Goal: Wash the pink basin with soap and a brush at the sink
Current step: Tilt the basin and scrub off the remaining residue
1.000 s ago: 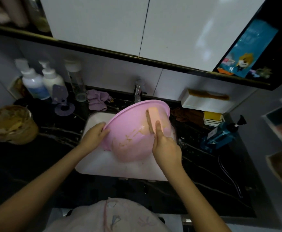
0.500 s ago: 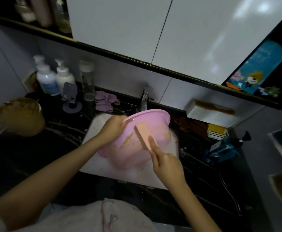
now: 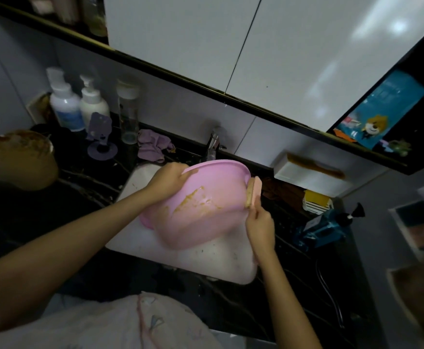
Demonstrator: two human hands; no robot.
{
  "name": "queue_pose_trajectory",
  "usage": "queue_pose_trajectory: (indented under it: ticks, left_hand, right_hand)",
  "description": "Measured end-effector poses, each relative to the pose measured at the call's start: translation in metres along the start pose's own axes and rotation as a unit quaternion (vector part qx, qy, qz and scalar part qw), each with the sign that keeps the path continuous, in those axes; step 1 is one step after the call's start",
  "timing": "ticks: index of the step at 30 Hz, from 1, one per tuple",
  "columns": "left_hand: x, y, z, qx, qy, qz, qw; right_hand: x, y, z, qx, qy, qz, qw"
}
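Note:
The pink basin is tilted over the white sink, its underside toward me and smeared with brownish streaks. My left hand grips its rim at the upper left. My right hand holds a pink-backed brush whose bristles press against the basin's right edge near the rim. The tap stands behind the basin at the back of the sink.
Dark marble counter surrounds the sink. Pump bottles, a clear bottle and a purple cloth stand at the back left. A brown-smeared bowl sits far left. Blue bottle and white tray lie right.
The brush has slid from the middle of the basin's underside out to its right edge. My left hand has turned the basin and moved up along the rim. The camera tilted up slightly.

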State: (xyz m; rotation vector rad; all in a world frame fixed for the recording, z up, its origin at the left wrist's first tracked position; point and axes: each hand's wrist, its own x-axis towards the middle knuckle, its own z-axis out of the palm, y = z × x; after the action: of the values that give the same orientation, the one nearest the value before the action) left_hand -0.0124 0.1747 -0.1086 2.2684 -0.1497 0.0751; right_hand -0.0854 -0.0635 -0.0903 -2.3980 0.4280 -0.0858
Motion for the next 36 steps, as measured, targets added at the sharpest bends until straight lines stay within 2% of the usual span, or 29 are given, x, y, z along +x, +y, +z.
queue_pose_trajectory:
  ticks: [1,3,5,7,10,12,15,17,19,21,26,27,29,31,36]
  left_hand:
    - [0.001,0.0,0.0,0.013,-0.001,-0.005,1.0]
    - [0.004,-0.001,-0.001,0.018,0.007,-0.007,1.0]
    - [0.007,-0.004,-0.004,0.005,0.008,0.003,1.0]
    - [0.008,-0.003,-0.007,0.001,0.003,0.006,1.0]
    - [0.009,-0.002,-0.007,0.004,0.013,0.003,1.0]
    - [0.007,-0.004,-0.005,0.011,0.017,-0.001,1.0]
    - [0.005,-0.005,-0.003,0.025,0.021,-0.002,0.999]
    - [0.003,-0.004,-0.004,0.029,0.016,-0.004,0.999]
    - [0.002,-0.003,-0.006,0.022,0.01,-0.008,1.0]
    - [0.003,-0.003,-0.007,0.028,0.013,-0.006,1.0]
    - [0.002,-0.003,-0.005,0.037,0.017,-0.003,0.999]
    - [0.001,-0.004,-0.005,0.036,0.022,-0.004,0.999]
    - [0.003,-0.005,-0.004,0.031,0.024,-0.01,0.999]
    - [0.005,-0.006,-0.005,0.025,0.028,-0.008,0.999]
    - [-0.002,-0.008,-0.003,0.031,0.02,-0.006,0.999]
  right_hand:
    - [-0.007,-0.01,0.008,0.027,0.015,-0.003,1.0]
    - [-0.032,-0.026,0.029,0.037,0.009,-0.071,0.997]
    - [-0.054,-0.025,0.04,-0.005,-0.007,-0.121,0.993]
    - [-0.047,-0.009,0.04,-0.003,0.008,-0.083,0.997]
    - [-0.026,0.008,0.036,0.148,0.057,0.071,0.985]
    - [-0.044,0.001,0.047,0.178,0.054,0.086,0.979]
    - [-0.078,-0.021,0.06,0.215,0.025,0.051,0.975]
    - [-0.068,-0.021,0.062,0.213,0.028,0.054,0.975]
    - [-0.045,-0.016,0.06,0.212,0.048,0.11,0.97]
    - [-0.044,-0.017,0.059,0.215,0.033,0.159,0.963]
    - [-0.078,-0.042,0.061,0.178,-0.028,0.05,0.982]
    - [-0.067,-0.04,0.059,0.155,-0.02,0.053,0.986]
    - [-0.041,-0.03,0.05,0.143,-0.002,0.113,0.983]
    - [-0.041,-0.026,0.043,0.119,-0.019,0.15,0.981]
    - [-0.077,-0.033,0.04,-0.018,-0.059,0.004,0.998]
